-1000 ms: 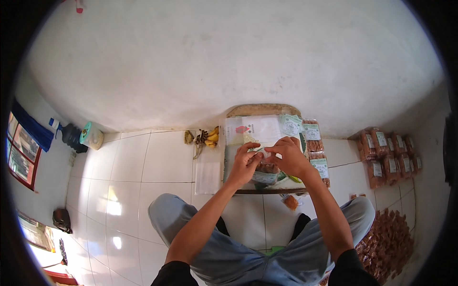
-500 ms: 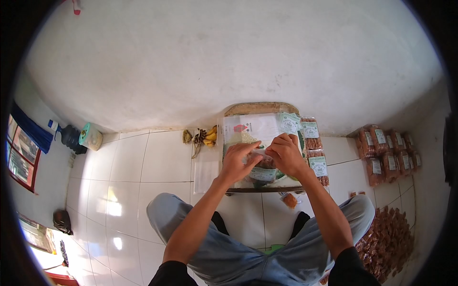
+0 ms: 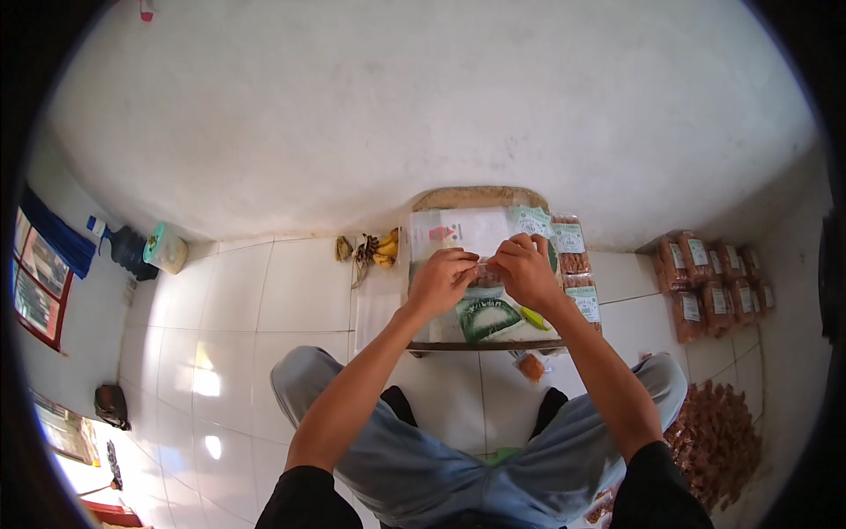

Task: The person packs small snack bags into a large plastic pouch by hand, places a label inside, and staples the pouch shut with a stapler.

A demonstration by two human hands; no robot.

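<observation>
Over a low table, my left hand and my right hand pinch the top edge of a clear plastic bag between them. Brown contents show in the bag, mostly hidden by my fingers. Beneath lies a printed sheet with a green picture, and a lime-green object rests near my right wrist. Labels are at the table's back right. Beside them, along the right edge, are two labelled packs of brown sticks.
Bananas lie left of the table. Several labelled packs stand by the right wall, above a heap of brown pieces. A small orange-brown bag is on the floor. A lidded container and water bottle are far left.
The bag has been raised and tilted away from me, uncovering the green picture beneath it. Both hands have shifted slightly towards the wall and stay pinched at its edge.
</observation>
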